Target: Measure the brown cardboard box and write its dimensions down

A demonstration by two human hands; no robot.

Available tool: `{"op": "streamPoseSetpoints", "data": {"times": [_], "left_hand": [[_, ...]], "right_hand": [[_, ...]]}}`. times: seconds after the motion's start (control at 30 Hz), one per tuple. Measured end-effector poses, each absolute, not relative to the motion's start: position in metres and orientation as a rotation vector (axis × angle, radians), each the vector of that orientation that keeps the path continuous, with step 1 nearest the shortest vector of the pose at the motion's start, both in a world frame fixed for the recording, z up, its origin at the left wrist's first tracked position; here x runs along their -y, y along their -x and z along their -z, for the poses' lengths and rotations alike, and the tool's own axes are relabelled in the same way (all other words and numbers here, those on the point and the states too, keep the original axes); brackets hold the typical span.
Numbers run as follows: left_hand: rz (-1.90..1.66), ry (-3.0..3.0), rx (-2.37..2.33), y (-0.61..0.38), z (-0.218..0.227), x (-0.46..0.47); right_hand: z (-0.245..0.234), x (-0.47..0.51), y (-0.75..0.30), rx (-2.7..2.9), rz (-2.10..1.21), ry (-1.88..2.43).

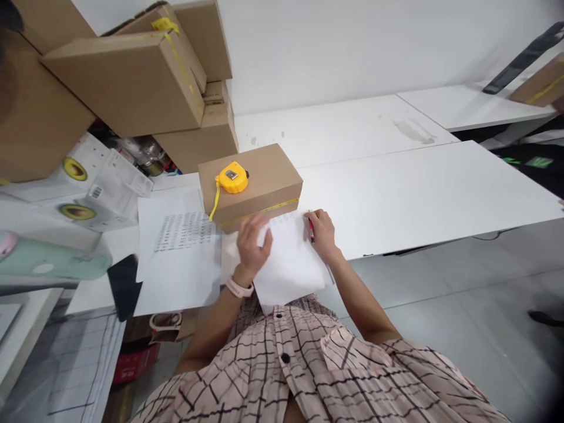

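Observation:
A red and black pen (311, 230) is gripped in my right hand (324, 232), over the right edge of a white sheet of paper (291, 264). Faint writing shows near the sheet's top. My left hand (254, 244) hovers at or rests on the sheet's left side, thumb and fingers apart; whether it touches the paper I cannot tell. Just beyond the sheet sits a closed cardboard box (259, 170) with a yellow tape measure (234, 177) lying on top, its strap hanging over the near side. Another paper (176, 282) covered with rows of writing lies to the left.
Large cardboard boxes (127, 82) are stacked at the back left. White cartons with avocado pictures (97, 176) and a mint-green bottle (53, 258) stand at the left. The white table (396, 200) stretches right, its front edge near me. Another box (540, 82) sits far right.

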State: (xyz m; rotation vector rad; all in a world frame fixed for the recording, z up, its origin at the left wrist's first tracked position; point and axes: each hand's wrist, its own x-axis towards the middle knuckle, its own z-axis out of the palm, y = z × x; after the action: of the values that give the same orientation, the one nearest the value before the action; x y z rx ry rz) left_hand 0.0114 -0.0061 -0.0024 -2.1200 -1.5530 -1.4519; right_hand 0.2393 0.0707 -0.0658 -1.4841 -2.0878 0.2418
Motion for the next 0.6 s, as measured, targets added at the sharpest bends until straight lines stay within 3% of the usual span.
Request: {"op": "streamPoseSetpoints", "data": {"times": [0.23,0.43,0.6], "left_hand": [[1.379,1.79,1.854,0.049,-0.088,-0.04],[1.286,2.056,2.195,0.065,-0.082,-0.082],[1.654,2.075,2.003,0.05,-0.091,-0.066]], "right_hand": [[0.069,-0.068,-0.236,2.062,-0.171,1.592],[0.079,-0.071,-0.24,1.886,-0.287,1.52],[0.047,-0.058,-0.235,1.654,-0.318,1.424]]}}
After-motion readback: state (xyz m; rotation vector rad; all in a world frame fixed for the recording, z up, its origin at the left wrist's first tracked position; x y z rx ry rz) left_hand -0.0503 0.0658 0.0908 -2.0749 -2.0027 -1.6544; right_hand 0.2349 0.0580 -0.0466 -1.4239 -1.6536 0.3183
